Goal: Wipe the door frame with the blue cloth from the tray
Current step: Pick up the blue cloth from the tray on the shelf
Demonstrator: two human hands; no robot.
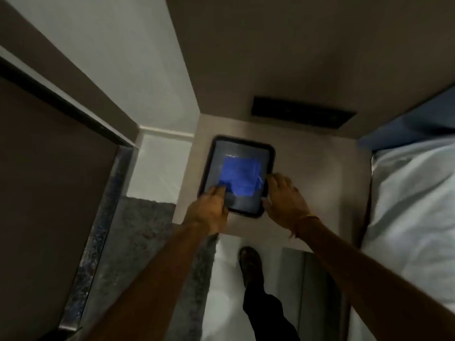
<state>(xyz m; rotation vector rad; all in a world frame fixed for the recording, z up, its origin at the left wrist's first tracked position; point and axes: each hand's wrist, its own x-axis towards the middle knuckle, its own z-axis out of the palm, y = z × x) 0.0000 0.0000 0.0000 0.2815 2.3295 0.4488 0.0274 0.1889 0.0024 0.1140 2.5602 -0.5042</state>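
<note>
A folded blue cloth [242, 177] lies flat in a dark rectangular tray [246, 143] on a small beige bedside table [315, 183]. My left hand [211, 205] reaches over the tray's near left corner, and its fingertips close on the cloth's near left corner. At the tray's right rim, my right hand [285, 198] grips the edge with curled fingers. The brown door frame [64, 70] runs along the left of the view, beside a dark door.
A bed with white bedding [413, 205] stands close on the right. A dark panel [302, 112] sits on the wall above the table. A grey mat [138, 242] lies on the floor at the left, and my sandalled foot [250, 264] is below the table.
</note>
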